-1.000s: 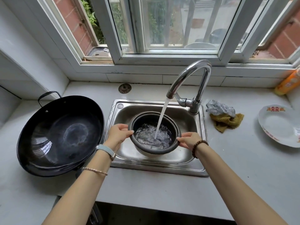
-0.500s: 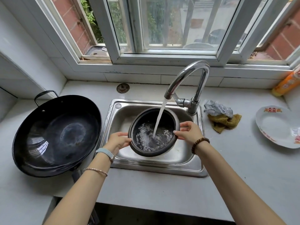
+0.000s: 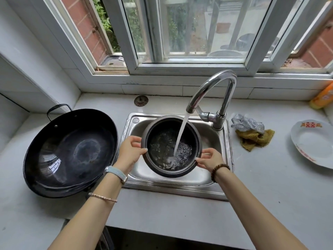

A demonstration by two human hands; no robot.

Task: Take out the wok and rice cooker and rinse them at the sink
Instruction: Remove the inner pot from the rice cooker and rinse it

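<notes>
The dark rice cooker pot [image 3: 158,130] hangs over the steel sink [image 3: 212,139], tilted toward me, with water swirling inside. A stream from the chrome tap [image 3: 212,87] falls into its lower right part. My left hand [image 3: 130,152] grips the pot's left rim, thumb over the edge. My right hand [image 3: 209,160] holds the lower right rim with fingers curled on it. The black wok [image 3: 70,152] sits on the counter left of the sink, its loop handle pointing toward the wall.
A silver scrubber [image 3: 246,123] and a yellow cloth [image 3: 254,138] lie right of the tap. A white plate [image 3: 313,143] rests at the far right, an orange bottle [image 3: 322,96] behind it. A round sink plug [image 3: 141,101] lies behind the basin.
The pot has been lifted and tipped toward me under the running water. My right hand slid from the far right rim down to the lower right rim.
</notes>
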